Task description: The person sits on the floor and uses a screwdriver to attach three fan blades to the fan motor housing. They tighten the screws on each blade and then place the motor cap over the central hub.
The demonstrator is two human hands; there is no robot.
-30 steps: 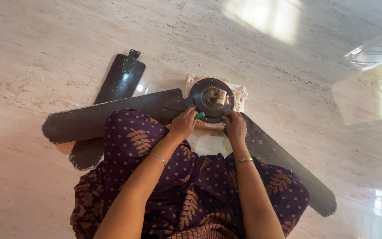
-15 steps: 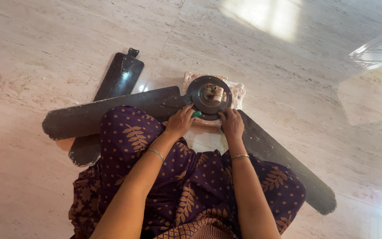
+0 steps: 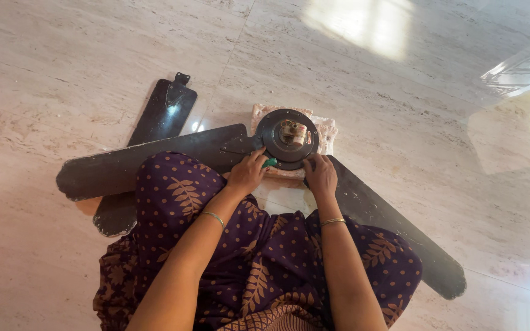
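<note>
Head view, looking down at a seated person on a pale marble floor [image 3: 62, 73]. Ceiling fan motor hub [image 3: 288, 138], dark and round, sits on a folded pinkish cloth [image 3: 326, 127] just beyond the knees.

Left hand [image 3: 248, 173] at the hub's near-left edge, fingers curled around a small green-handled tool [image 3: 270, 162]; the tool's tip points right and away, into the hub rim. What the tip meets is hidden.

Right hand [image 3: 321, 175] on the hub's near-right edge, fingers bent and pressed down on it. Whether they pinch anything I cannot tell.

Hub lies straight ahead of both hands, touching each; left hand carries the tool, right only steadies.

Two blades attached: left blade [image 3: 148, 160] runs long axis left, slightly nearer at its tip, partly under the knee; right blade [image 3: 400, 230] runs diagonally right and near. A third, loose blade [image 3: 165, 113] lies apart on the far left, long axis running far-to-near, its lower part passing under the left blade.

No containers in view. Purple patterned garment [image 3: 265, 263] covers the lap.
</note>
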